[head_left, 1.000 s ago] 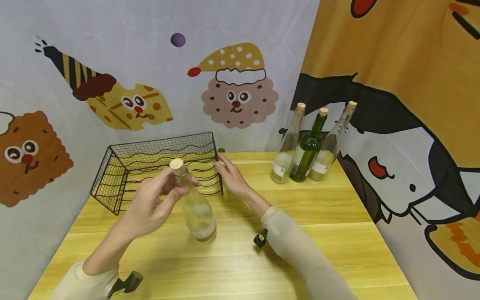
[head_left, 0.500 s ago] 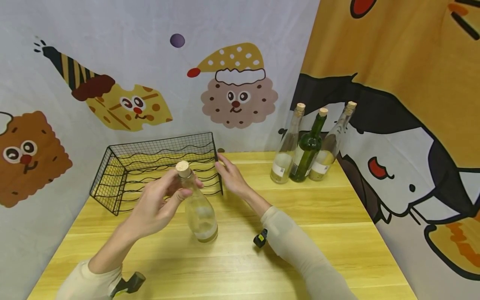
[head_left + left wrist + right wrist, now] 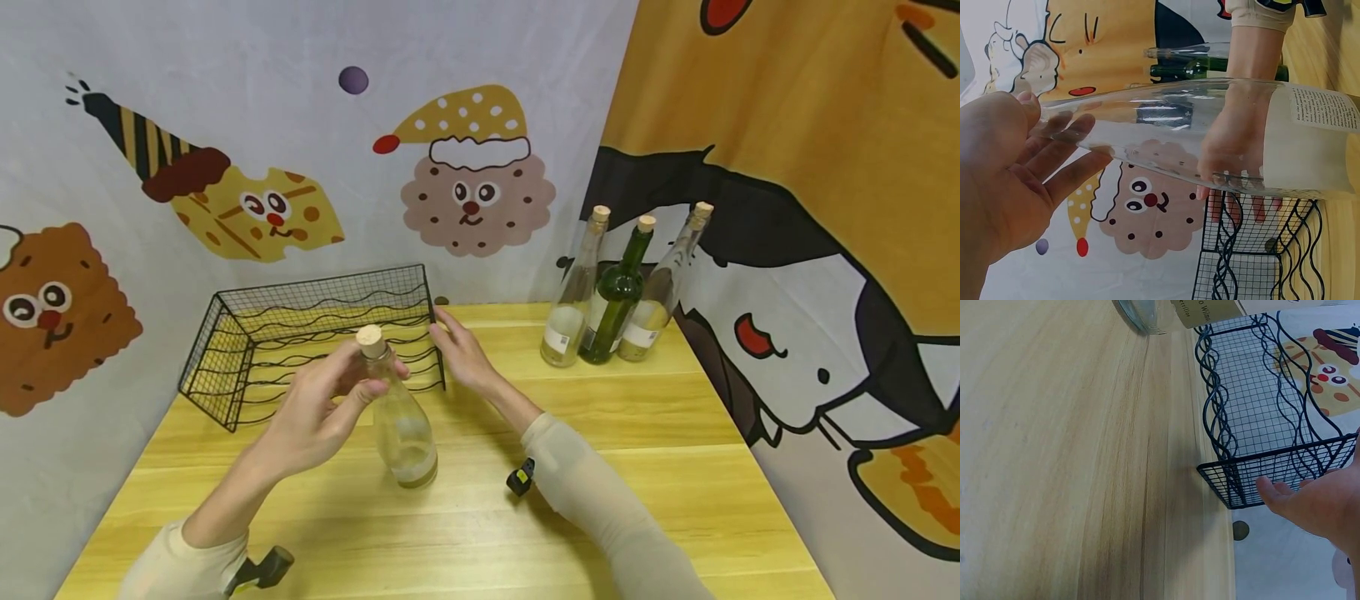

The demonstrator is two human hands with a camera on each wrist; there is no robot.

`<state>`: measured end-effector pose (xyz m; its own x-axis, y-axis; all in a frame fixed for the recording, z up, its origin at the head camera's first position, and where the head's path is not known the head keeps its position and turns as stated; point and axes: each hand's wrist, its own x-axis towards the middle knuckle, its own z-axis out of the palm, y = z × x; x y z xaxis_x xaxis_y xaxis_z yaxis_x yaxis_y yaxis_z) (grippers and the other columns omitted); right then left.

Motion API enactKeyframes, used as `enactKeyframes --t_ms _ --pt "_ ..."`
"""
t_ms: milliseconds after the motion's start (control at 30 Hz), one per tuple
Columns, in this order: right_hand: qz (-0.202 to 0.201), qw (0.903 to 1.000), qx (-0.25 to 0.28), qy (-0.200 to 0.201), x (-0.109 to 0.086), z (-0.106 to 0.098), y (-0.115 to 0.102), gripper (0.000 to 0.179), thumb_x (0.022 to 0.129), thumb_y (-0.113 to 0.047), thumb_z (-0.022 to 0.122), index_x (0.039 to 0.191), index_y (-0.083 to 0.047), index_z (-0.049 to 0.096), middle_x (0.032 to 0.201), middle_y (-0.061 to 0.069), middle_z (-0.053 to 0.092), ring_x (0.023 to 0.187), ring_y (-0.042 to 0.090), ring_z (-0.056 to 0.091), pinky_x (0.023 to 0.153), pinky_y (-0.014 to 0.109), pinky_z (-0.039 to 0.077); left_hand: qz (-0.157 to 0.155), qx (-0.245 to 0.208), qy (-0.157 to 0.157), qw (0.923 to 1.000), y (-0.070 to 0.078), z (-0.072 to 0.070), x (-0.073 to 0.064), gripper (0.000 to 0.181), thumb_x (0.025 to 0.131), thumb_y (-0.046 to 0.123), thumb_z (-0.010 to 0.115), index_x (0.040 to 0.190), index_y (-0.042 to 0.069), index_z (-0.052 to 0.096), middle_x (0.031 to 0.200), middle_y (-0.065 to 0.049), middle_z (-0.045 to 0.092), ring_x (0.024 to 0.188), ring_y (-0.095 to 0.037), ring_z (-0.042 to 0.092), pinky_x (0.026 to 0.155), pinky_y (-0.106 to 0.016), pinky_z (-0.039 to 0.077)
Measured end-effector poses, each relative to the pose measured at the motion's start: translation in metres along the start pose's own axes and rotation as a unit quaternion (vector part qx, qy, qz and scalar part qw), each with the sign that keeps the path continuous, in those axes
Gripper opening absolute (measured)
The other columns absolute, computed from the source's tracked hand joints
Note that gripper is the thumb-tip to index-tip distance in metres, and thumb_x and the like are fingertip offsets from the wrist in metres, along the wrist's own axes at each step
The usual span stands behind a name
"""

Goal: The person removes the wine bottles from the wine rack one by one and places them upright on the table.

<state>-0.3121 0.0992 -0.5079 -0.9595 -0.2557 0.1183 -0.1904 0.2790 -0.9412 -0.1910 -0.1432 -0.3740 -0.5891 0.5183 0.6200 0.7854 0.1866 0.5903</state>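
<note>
A clear glass bottle (image 3: 406, 442) with a cork stopper and a pale label stands out over the table, its cork end tilted to the left. My left hand (image 3: 322, 412) pinches it by the neck, thumb on the near side. In the left wrist view the bottle's label (image 3: 1310, 134) carries small print. Behind it lies a black wire wine rack (image 3: 247, 358) with wavy bars and mesh sides. My right hand (image 3: 465, 354) rests against the rack's right mesh end, fingers extended; in the right wrist view its thumb (image 3: 1275, 495) is at that end panel.
To the right at the back stand a clear corked bottle (image 3: 564, 321), a green corked bottle (image 3: 618, 287) and another clear corked bottle (image 3: 652, 312), close together. A cartoon-printed cloth (image 3: 480, 50) hangs behind the wooden table (image 3: 480, 533).
My left hand has moved slightly right and toward me, carrying the bottle with it. My right hand and the rack have stayed in place.
</note>
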Motion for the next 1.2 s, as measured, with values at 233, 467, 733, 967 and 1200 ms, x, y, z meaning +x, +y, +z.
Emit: enactKeyframes --t_ms 233,467,733,967,1200 --pt "0.000 1.0000 0.001 -0.005 -0.0007 -0.0004 0.0009 0.070 0.123 -0.052 0.039 0.182 -0.016 0.027 0.185 0.012 0.038 0.162 0.040 0.052 0.137 0.059 0.044 -0.017 -0.019 -0.008 0.9996 -0.0029 -0.0002 0.0017 0.040 0.105 -0.014 0.068 0.141 0.003 0.064 0.121 -0.009 0.082 0.112 -0.014 0.082 0.096 -0.020 0.069" --pt "-0.003 1.0000 0.005 -0.007 -0.0002 -0.0009 0.0014 0.070 0.123 -0.053 0.039 0.182 -0.017 0.027 0.185 0.013 0.038 0.162 0.040 0.052 0.137 0.059 0.044 -0.035 -0.032 -0.018 0.9987 -0.0040 -0.0009 0.0022 0.043 0.105 -0.014 0.068 0.144 0.004 0.062 0.124 -0.009 0.081 0.115 -0.010 0.081 0.098 -0.023 0.070" --pt "-0.002 1.0000 0.007 -0.006 -0.0002 -0.0008 0.0027 0.068 0.123 -0.052 0.040 0.182 -0.020 0.027 0.182 0.015 0.042 0.161 0.040 0.053 0.137 0.059 0.045 -0.047 -0.028 -0.017 0.9984 -0.0044 -0.0006 0.0015 0.044 0.106 -0.011 0.068 0.145 0.007 0.063 0.127 -0.010 0.081 0.118 -0.006 0.079 0.099 -0.026 0.070" --pt "0.001 0.9999 0.009 -0.007 -0.0012 -0.0006 0.0025 0.070 0.123 -0.053 0.040 0.182 -0.019 0.027 0.181 0.017 0.043 0.161 0.040 0.053 0.137 0.060 0.044 -0.057 -0.021 -0.013 0.9981 -0.0041 -0.0026 -0.0010 0.057 0.104 -0.009 0.073 0.156 0.009 0.060 0.140 -0.010 0.080 0.126 -0.007 0.078 0.105 -0.025 0.068" --pt "0.002 0.9999 0.008 -0.011 -0.0020 -0.0009 0.0015 0.071 0.122 -0.055 0.038 0.182 -0.020 0.025 0.183 0.016 0.040 0.163 0.040 0.051 0.137 0.061 0.043 -0.074 -0.014 -0.019 0.9970 -0.0032 -0.0056 -0.0030 0.064 0.105 -0.004 0.074 0.164 0.014 0.056 0.156 -0.008 0.071 0.141 -0.010 0.070 0.118 -0.026 0.061"
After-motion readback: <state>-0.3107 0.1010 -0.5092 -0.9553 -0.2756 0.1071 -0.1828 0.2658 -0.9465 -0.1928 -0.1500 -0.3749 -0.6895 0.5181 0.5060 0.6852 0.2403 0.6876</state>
